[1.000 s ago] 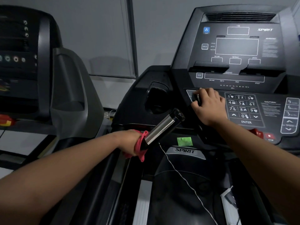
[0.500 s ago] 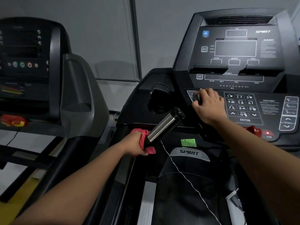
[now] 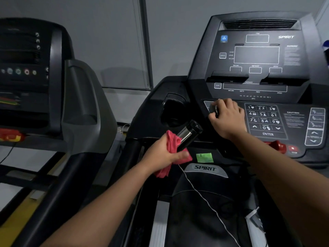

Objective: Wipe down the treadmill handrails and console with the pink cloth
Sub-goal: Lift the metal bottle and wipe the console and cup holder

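My left hand [image 3: 164, 153] grips the pink cloth [image 3: 172, 145], which is wrapped round the lower part of the metal handrail grip [image 3: 189, 133] left of centre. The grip's silver shaft and black end cap stick out above the cloth. My right hand [image 3: 227, 116] is curled round the other metal grip [image 3: 216, 109] in front of the console's keypad. The black console [image 3: 258, 56] rises at the upper right, its displays dark.
A second treadmill [image 3: 53, 82] stands close on the left. A cup holder [image 3: 173, 111] sits left of the keypad. A red safety key [image 3: 276, 146] and stop button [image 3: 292, 148] lie at right. A white cord [image 3: 204, 198] runs down over the motor cover.
My left hand has slid the pink cloth up the handrail grip, covering more of the silver shaft. My right hand has kept its hold on the other grip.
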Action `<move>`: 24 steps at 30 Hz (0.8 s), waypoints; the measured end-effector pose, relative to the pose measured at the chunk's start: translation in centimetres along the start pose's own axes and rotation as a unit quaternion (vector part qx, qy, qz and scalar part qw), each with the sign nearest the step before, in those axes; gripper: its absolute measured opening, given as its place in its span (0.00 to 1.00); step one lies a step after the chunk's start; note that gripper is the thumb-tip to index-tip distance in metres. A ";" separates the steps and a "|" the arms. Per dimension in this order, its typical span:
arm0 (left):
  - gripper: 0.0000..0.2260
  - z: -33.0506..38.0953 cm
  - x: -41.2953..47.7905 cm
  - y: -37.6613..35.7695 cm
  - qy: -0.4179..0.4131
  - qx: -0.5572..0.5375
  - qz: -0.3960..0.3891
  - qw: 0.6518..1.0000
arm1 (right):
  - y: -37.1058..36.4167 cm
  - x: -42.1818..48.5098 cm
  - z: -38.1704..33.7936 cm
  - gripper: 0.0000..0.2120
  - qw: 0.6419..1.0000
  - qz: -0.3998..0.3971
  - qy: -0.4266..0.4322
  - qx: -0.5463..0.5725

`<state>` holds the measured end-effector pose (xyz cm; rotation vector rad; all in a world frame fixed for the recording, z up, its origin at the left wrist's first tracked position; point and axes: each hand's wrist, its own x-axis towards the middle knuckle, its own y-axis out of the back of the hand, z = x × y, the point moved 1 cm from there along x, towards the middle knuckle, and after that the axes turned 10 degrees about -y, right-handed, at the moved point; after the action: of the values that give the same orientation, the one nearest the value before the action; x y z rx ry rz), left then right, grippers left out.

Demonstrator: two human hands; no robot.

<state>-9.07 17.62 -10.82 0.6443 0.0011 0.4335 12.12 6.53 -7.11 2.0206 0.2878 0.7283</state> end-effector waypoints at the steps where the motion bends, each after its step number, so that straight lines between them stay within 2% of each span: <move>1: 0.40 0.9 0.8 -0.2 -0.014 -0.009 0.017 1.000 | 0.0 0.0 0.0 0.12 1.000 0.002 0.001 -0.001; 5: 0.18 4.9 4.6 -0.8 -0.052 -0.029 0.056 0.997 | 0.2 -0.1 -0.1 0.14 1.000 0.005 -0.002 0.001; 7: 0.15 6.8 6.2 -1.0 -0.076 -0.031 0.046 0.996 | 0.4 -0.1 0.0 0.16 1.000 -0.005 0.000 -0.007; 9: 0.14 8.0 7.0 -1.1 -0.114 0.063 0.025 0.991 | 0.4 0.0 0.1 0.15 1.000 -0.014 0.004 -0.014; 10: 0.13 8.2 7.2 -1.2 -0.146 0.137 0.020 0.979 | 0.4 0.1 0.1 0.15 1.000 -0.020 0.003 -0.016; 12: 0.12 8.0 7.0 -1.4 -0.259 0.244 0.029 0.934 | 0.5 0.0 0.0 0.19 1.000 -0.024 -0.004 -0.013; 14: 0.14 7.2 6.7 -1.6 -0.390 0.279 0.052 0.876 | 0.5 0.0 -0.2 0.20 1.000 -0.014 -0.011 -0.008; 16: 0.13 6.1 6.4 -1.7 -0.468 0.293 0.068 0.831 | 0.5 -0.1 -0.2 0.20 1.000 -0.012 -0.015 -0.003; 18: 0.12 5.2 5.7 -2.1 -0.475 0.335 0.084 0.809 | 0.6 -0.1 -0.1 0.20 1.000 -0.014 -0.015 -0.001; 20: 0.10 4.4 4.7 -2.5 -0.443 0.375 0.091 0.809 | 0.6 0.0 0.0 0.22 1.000 -0.019 -0.011 -0.005; 21: 0.13 4.0 4.3 -2.8 -0.423 0.387 0.094 0.814 | 0.5 0.0 0.0 0.22 1.000 -0.021 -0.010 -0.007; 24: 0.30 3.2 3.0 -3.2 -0.372 0.375 0.089 0.845 | 0.4 0.0 0.2 0.26 1.000 -0.013 -0.003 0.000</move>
<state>-4.69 14.66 -9.73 1.5730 -0.6652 0.3279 12.21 6.17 -6.81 2.0147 0.3095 0.7068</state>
